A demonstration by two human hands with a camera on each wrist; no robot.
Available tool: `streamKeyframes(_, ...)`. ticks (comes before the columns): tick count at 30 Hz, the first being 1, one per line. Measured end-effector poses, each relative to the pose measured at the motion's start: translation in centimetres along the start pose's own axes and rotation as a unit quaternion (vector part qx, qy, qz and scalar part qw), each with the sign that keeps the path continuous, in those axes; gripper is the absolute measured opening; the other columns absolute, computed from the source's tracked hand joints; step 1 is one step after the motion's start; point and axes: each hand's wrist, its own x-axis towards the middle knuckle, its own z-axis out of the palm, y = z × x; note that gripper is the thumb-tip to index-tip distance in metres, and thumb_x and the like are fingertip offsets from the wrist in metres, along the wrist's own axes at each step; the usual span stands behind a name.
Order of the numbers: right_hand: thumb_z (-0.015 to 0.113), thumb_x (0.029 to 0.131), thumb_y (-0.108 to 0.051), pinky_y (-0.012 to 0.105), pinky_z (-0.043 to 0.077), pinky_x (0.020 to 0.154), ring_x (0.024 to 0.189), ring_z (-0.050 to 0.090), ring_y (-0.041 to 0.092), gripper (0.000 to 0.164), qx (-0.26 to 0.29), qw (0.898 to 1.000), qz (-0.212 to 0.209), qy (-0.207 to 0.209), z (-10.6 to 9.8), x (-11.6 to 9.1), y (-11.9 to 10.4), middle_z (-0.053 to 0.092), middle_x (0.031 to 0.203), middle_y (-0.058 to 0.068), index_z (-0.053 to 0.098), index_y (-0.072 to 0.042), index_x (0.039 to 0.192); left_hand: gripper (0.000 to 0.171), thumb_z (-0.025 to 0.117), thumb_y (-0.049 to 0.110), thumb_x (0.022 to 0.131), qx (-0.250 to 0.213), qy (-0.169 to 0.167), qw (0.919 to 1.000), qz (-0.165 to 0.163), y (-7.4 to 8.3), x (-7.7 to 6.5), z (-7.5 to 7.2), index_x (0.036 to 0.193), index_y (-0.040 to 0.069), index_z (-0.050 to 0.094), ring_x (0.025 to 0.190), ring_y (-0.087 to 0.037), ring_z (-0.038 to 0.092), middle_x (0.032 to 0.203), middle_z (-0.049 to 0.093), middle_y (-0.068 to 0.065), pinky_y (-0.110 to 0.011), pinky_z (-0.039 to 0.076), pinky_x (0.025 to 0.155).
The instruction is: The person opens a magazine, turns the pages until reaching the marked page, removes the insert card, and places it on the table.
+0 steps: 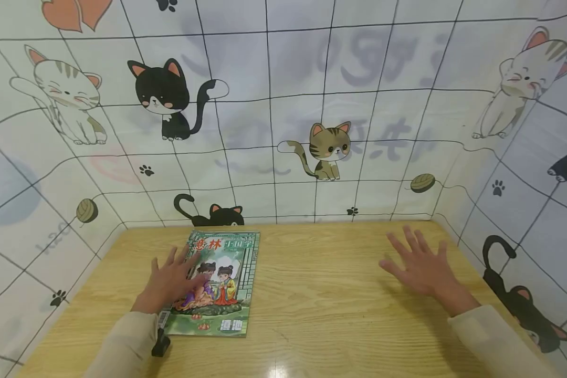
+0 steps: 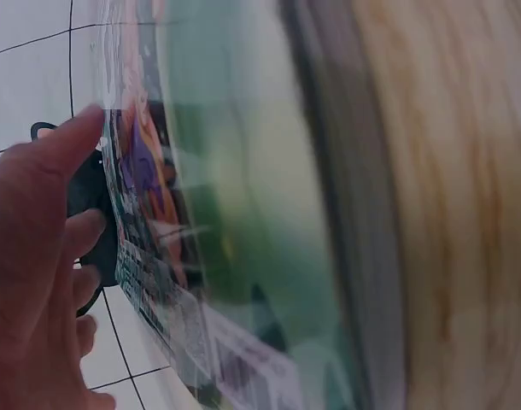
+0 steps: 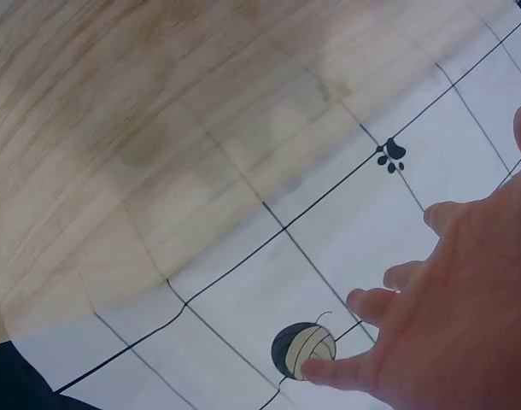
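Note:
A green magazine (image 1: 240,252) with two cartoon figures and large characters on its cover lies on the left half of the wooden table (image 1: 321,283). Over its left edge, with fingers spread, is my left hand (image 1: 172,281); whether it touches the cover cannot be told. The left wrist view has the magazine's glossy cover and page edges (image 2: 346,205) close up, with my hand (image 2: 26,256) beside it. On the right, above the table, my right hand (image 1: 422,265) is spread and holds nothing. Its fingers also show in the right wrist view.
Walls covered in white grid sheet (image 1: 245,121) with cartoon cats enclose the table at the back and both sides. A small black strap-like piece (image 1: 161,344) hangs at my left wrist, near the magazine's lower left corner.

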Motion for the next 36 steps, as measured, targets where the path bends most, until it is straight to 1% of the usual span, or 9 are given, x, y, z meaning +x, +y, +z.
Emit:
streamKeyframes(2,0.041,0.096,-0.066,0.083,-0.001,0.099,0.144,0.014,0.053,0.081,-0.003,1.0,-0.005,-0.002,0.1,0.0,-0.3,0.011,0.161,0.028,0.026,-0.016,0.158,0.076,0.056,0.06,0.093,-0.022,-0.018,0.9996,0.0,0.2,-0.1,0.1,0.148,0.01,0.047,0.14,-0.053,0.027,0.154,0.035,-0.026,-0.082,0.013,0.1)
streamKeyframes(6,0.042,0.096,-0.066,0.082,0.001,0.1,0.144,0.016,0.052,0.08,-0.003,1.0,-0.016,-0.002,0.2,0.0,-1.1,0.013,0.161,0.027,0.029,-0.016,0.157,0.079,0.052,0.064,0.093,-0.037,-0.042,0.9984,-0.002,0.4,-0.2,0.1,0.15,0.01,0.044,0.14,-0.053,0.029,0.154,0.035,-0.026,-0.082,0.013,0.1)
streamKeyframes(11,0.045,0.095,-0.065,0.082,0.004,0.1,0.144,0.02,0.05,0.079,0.0,0.999,-0.035,0.0,0.4,0.0,-2.4,0.017,0.161,0.026,0.033,-0.016,0.156,0.078,0.051,0.064,0.093,-0.035,-0.041,0.9985,-0.001,0.6,-0.2,0.1,0.15,0.011,0.045,0.139,-0.053,0.031,0.153,0.037,-0.026,-0.082,0.017,0.099)
streamKeyframes(16,0.046,0.095,-0.065,0.08,0.006,0.102,0.145,0.022,0.048,0.078,-0.002,0.998,-0.057,-0.003,1.0,0.0,-3.6,0.018,0.162,0.022,0.035,-0.018,0.155,0.077,0.052,0.064,0.093,-0.035,-0.027,0.999,0.006,0.9,0.2,0.6,0.149,0.012,0.046,0.139,-0.052,0.033,0.153,0.039,-0.024,-0.082,0.017,0.1)
streamKeyframes(18,0.046,0.095,-0.065,0.079,0.007,0.103,0.145,0.024,0.047,0.077,-0.003,0.998,-0.068,-0.005,1.3,0.0,-4.1,0.02,0.162,0.021,0.036,-0.018,0.155,0.076,0.052,0.064,0.093,-0.031,-0.021,0.9992,0.012,1.5,0.4,0.7,0.148,0.011,0.048,0.138,-0.052,0.035,0.152,0.041,-0.024,-0.081,0.018,0.1)
streamKeyframes(22,0.047,0.095,-0.065,0.078,0.009,0.104,0.145,0.025,0.047,0.076,0.003,0.997,-0.082,-0.008,1.6,0.0,-5.0,0.021,0.162,0.021,0.037,-0.018,0.155,0.073,0.054,0.061,0.093,-0.018,-0.017,0.9994,0.024,3.2,0.8,0.5,0.146,0.011,0.051,0.135,-0.052,0.039,0.149,0.045,-0.024,-0.08,0.021,0.1)
streamKeyframes(27,0.046,0.095,-0.066,0.077,0.012,0.105,0.145,0.024,0.046,0.077,0.009,0.995,-0.099,-0.014,1.8,0.1,-6.2,0.021,0.163,0.019,0.037,-0.019,0.155,0.073,0.055,0.062,0.093,-0.005,-0.015,0.9995,0.028,5.1,1.5,0.4,0.144,0.01,0.054,0.133,-0.051,0.043,0.146,0.048,-0.024,-0.079,0.023,0.101)
streamKeyframes(33,0.048,0.095,-0.065,0.076,0.016,0.106,0.145,0.026,0.043,0.076,0.011,0.991,-0.128,-0.021,1.9,0.2,-7.5,0.023,0.162,0.018,0.037,-0.02,0.155,0.075,0.052,0.064,0.093,0.024,-0.023,0.9988,0.035,6.9,2.4,1.0,0.144,0.01,0.053,0.132,-0.05,0.045,0.146,0.049,-0.024,-0.076,0.027,0.102)
streamKeyframes(36,0.048,0.095,-0.064,0.075,0.017,0.106,0.145,0.028,0.044,0.075,0.018,0.99,-0.139,-0.022,1.9,0.2,-8.0,0.024,0.162,0.018,0.037,-0.02,0.155,0.075,0.051,0.066,0.092,0.04,-0.022,0.9983,0.037,8.0,2.8,1.3,0.144,0.011,0.054,0.131,-0.049,0.046,0.145,0.05,-0.023,-0.074,0.03,0.102)
